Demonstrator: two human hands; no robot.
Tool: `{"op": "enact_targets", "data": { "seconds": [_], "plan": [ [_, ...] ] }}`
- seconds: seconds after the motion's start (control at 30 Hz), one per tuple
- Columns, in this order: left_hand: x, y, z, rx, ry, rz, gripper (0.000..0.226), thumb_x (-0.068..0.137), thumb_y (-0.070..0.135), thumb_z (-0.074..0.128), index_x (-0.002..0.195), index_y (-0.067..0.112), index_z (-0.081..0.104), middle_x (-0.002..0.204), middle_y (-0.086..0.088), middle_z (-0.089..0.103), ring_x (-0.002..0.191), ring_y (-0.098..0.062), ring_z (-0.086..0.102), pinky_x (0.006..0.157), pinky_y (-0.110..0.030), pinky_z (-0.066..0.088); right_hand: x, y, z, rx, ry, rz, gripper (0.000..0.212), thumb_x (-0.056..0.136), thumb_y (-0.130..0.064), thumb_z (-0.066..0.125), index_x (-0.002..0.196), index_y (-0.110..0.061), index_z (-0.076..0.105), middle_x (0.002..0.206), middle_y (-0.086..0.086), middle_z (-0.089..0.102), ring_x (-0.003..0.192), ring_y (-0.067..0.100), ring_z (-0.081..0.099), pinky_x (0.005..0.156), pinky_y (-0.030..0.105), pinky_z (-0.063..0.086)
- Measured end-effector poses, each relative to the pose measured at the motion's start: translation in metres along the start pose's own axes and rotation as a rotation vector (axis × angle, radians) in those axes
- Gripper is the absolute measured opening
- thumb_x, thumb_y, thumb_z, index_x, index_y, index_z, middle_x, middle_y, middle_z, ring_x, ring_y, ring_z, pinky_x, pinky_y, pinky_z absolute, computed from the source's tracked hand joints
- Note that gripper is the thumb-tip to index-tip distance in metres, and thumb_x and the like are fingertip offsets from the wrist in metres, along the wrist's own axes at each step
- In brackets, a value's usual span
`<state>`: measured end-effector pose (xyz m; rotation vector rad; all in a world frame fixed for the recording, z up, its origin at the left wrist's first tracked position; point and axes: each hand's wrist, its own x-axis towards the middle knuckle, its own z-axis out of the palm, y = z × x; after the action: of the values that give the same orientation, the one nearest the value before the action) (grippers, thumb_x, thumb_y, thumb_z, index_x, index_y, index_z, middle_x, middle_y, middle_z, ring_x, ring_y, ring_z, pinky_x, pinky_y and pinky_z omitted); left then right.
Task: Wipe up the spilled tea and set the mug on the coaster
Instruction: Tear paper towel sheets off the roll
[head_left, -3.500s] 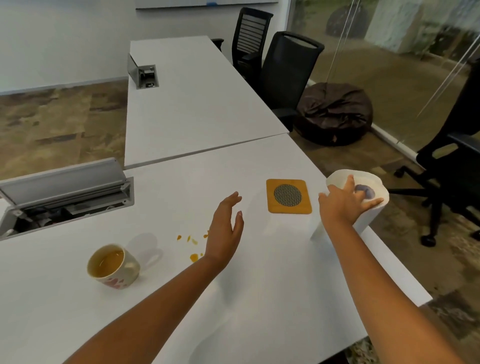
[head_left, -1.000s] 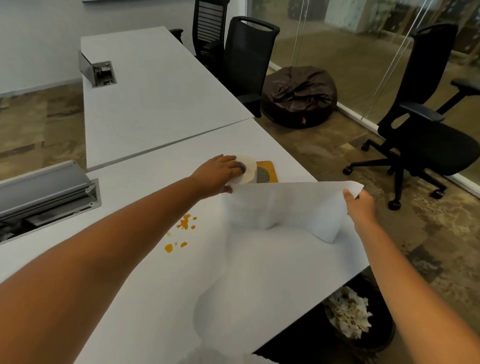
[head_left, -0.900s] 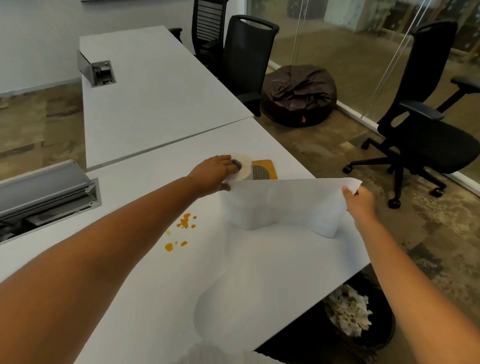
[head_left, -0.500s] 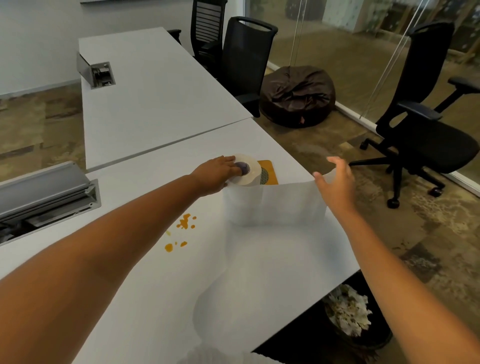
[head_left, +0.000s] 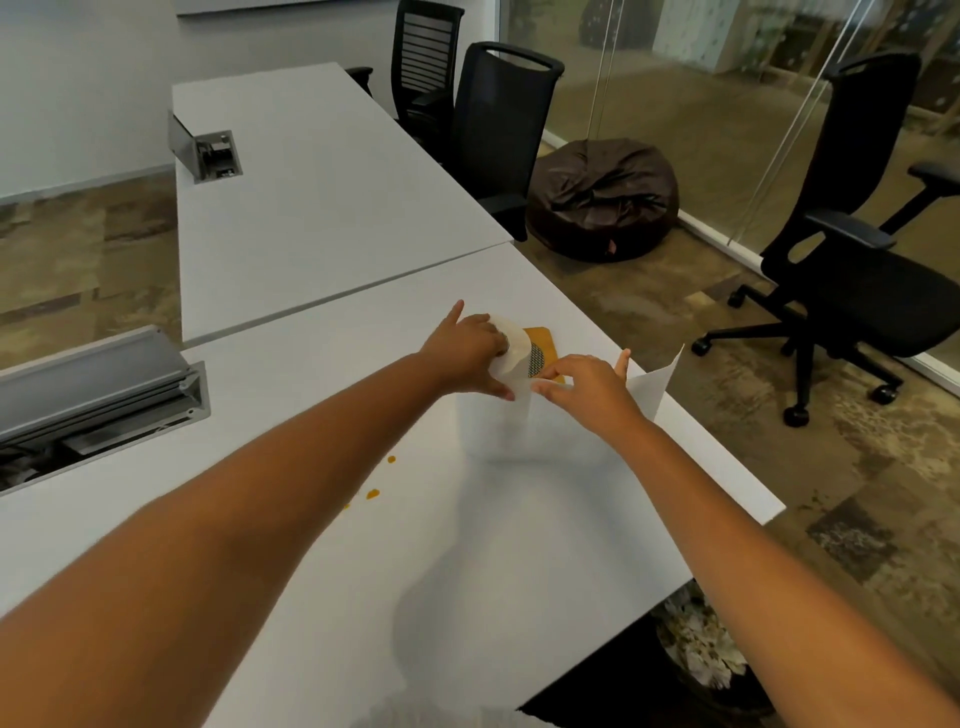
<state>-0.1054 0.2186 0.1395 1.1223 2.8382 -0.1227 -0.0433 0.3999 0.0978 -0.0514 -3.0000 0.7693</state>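
**Op:** Tea spill (head_left: 373, 493): a few orange drops on the white table (head_left: 291, 545), just right of my left forearm, untouched. Mug out of view, so I cannot say where it stands. Coaster (head_left: 543, 343) sits beyond the paper towel roll (head_left: 498, 400), partly hidden by it, near the table's far right edge.

**Obs:** Step in hand?

**Op:** Tearing off a sheet, by my reading. No wiping has begun. Left hand (head_left: 467, 353) is clamped down over the top of the upright roll to steady it. Right hand (head_left: 587, 387) pinches the loose sheet (head_left: 649, 384) close to the roll, thumb and forefinger narrow, other fingers spread. Free end of the sheet stands up to the right.

**Obs:** Sheet separated yet?

**Op:** Cannot tell; the join is behind the right hand.

**Obs:** Next move?

**Op:** Judgement only: a sharp pull with the right hand while the left holds the roll still, else it may tip toward the table edge. Then carry the sheet left and nearer to the drops and press it down flat. Mug to coaster comes last; the roll partly blocks that approach and may want shifting.
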Motion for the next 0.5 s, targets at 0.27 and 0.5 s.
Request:
{"op": "enact_targets", "data": {
  "seconds": [0.27, 0.5],
  "plan": [
    [0.0064, 0.01, 0.0054, -0.14, 0.033, -0.145, 0.054, 0.081, 0.046, 0.061, 0.12, 0.009, 0.057, 0.13, -0.011, 0.056, 0.134, -0.024, 0.034, 0.116, -0.038, 0.005, 0.0035, 0.0021, 0.0012, 0.138, -0.006, 0.087, 0.036, 0.084, -0.048, 0.058, 0.105, -0.019, 0.067, 0.118, 0.007, 0.066, 0.119, 0.024, 0.053, 0.114, 0.053, -0.005],
    [0.0019, 0.0073, 0.0091, -0.331, 0.042, -0.204, 0.049, 0.08, 0.036, 0.067, 0.12, 0.009, 0.057, 0.149, -0.014, 0.032, 0.14, -0.032, 0.023, 0.115, -0.036, 0.012, 0.0046, 0.0086, 0.0046, 0.412, -0.058, 0.171, 0.032, 0.084, -0.042, 0.062, 0.1, -0.015, 0.069, 0.107, 0.009, 0.069, 0.107, 0.029, 0.059, 0.106, 0.053, 0.035]
  ]
}}
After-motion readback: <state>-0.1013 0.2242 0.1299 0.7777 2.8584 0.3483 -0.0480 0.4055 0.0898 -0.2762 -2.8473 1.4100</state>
